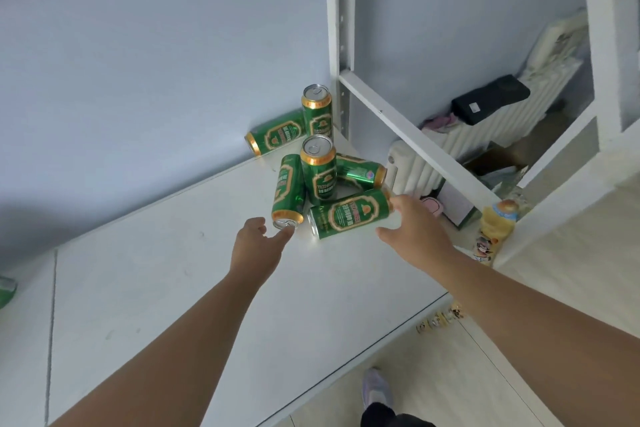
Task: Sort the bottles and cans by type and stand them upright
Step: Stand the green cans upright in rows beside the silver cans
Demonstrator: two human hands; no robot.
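Six green cans (318, 170) are grouped on the white table (173, 288) near the wall. State orientation. — Inspector

Two stand upright, one behind the other. Four lie on their sides: one against the wall, one behind on the right, the left can (287, 191) and the front can (349, 213). — Operator

Left hand (258, 239): state grip. — Inspector

Fingers extended and parted, holding nothing. Fingertips are at the silver near end of the left can; contact cannot be confirmed. — Operator

Right hand (412, 222)? — Inspector

Spread wide, nothing held. The fingers reach the gold-banded right end of the front can, with the thumb on its near side. The hand is not closed round the can. — Operator

Other containers? — Inspector

One yellow bottle (498, 225) stands upright past the table's right edge, beside the white frame (415, 135), well apart from the cans. A green object (7, 288) is cut off at the left border; type cannot be determined. — Operator
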